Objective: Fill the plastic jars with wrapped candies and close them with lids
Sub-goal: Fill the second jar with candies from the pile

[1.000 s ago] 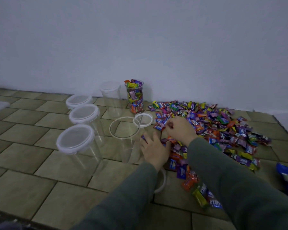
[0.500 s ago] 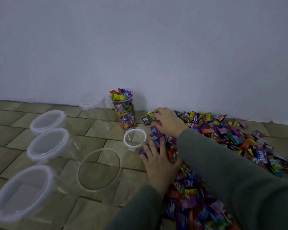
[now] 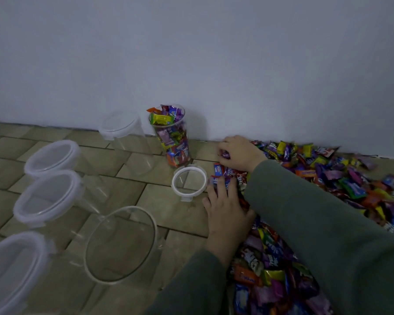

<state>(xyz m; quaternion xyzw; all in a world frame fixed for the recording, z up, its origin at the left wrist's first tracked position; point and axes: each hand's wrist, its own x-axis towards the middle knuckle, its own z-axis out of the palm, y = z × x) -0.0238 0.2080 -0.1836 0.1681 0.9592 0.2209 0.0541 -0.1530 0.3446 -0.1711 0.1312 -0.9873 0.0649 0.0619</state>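
Candies [image 3: 341,178] are spread in a wide heap on the tiled floor [image 3: 62,289] along the foot of the wall [image 3: 191,53], within easy reach of both hands. One sweet is pinched in the curled fingers of the right hand [image 3: 239,153] at the heap's near-wall edge, probably so that it can be carried to a jar. The left hand [image 3: 225,208] is laid flat with fingers spread over the edge of the heap, seemingly to gather or steady the sweets there.

A jar already packed to the brim [image 3: 172,137] is stood by the wall, not yet covered; a loose lid [image 3: 189,183] is left on the floor just in front of it, presumably meant for it. Nearer the camera an open, empty jar [image 3: 121,244] is placed beside the left forearm, judged to be the next one for filling. Three more empty jars with lids on [image 3: 47,197] are lined up at the left, and a fourth [image 3: 123,135] is set beside the full one. Most of the filling is therefore judged to be still ahead.
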